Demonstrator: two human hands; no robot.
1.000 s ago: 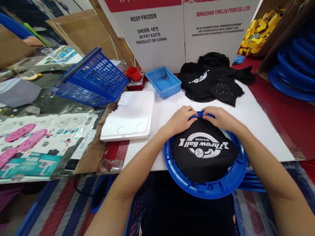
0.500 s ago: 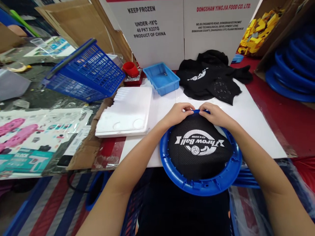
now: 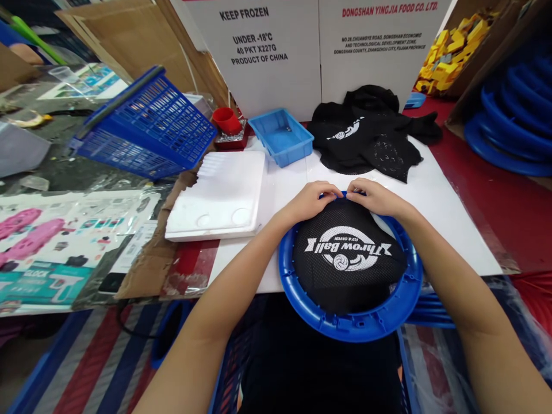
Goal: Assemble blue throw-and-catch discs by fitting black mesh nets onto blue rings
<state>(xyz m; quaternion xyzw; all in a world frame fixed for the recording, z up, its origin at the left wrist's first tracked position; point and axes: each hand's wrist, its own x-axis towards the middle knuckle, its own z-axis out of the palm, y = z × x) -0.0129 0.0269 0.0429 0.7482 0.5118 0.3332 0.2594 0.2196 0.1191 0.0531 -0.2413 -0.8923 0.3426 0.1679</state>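
Note:
A blue plastic ring (image 3: 345, 328) leans over the table's front edge towards me, its far rim on the white board. Black mesh fabric (image 3: 340, 287) with a white "Throw Ball" print lies across it; a gap shows between cloth and ring at the upper right. At the far rim, my left hand (image 3: 317, 198) has its fingers closed on the fabric edge and rim. Close beside it, my right hand (image 3: 371, 195) pinches the same edge. The fingertips nearly meet, and they hide how the cloth sits on the rim there.
Black mesh pieces (image 3: 366, 135) lie in a heap behind the ring, by a light-blue tray (image 3: 282, 138). Left are a white foam slab (image 3: 219, 195), a red cup (image 3: 227, 121) and a tilted blue basket (image 3: 150, 126). Blue rings (image 3: 509, 126) are stacked at right, near yellow parts (image 3: 457, 52).
My fingertips have shifted slightly along the far rim, the right ones a little to the left. The ring and fabric stay almost in place; the whole view has moved slightly.

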